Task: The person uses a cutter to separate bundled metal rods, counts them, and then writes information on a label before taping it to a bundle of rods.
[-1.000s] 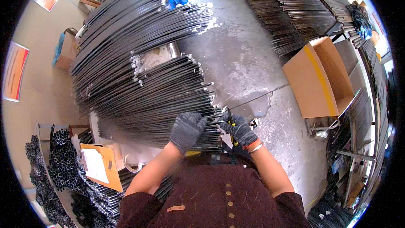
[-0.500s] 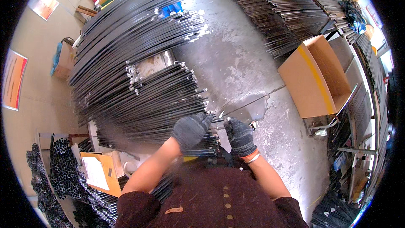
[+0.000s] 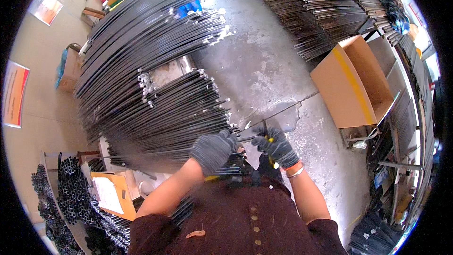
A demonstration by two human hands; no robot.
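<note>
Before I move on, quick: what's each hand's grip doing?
Left hand: closed, apparently around a dark rod sticking out toward the other hand.
Right hand: closed, holding a yellow-and-dark tool.

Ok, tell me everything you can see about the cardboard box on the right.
The cardboard box is brown, boxy and open, with a yellow strip running along its left face. No contents show. It looks slanted in this wide view, beside the right-hand rack, above a bent metal tube. What supports it is unclear.
</note>
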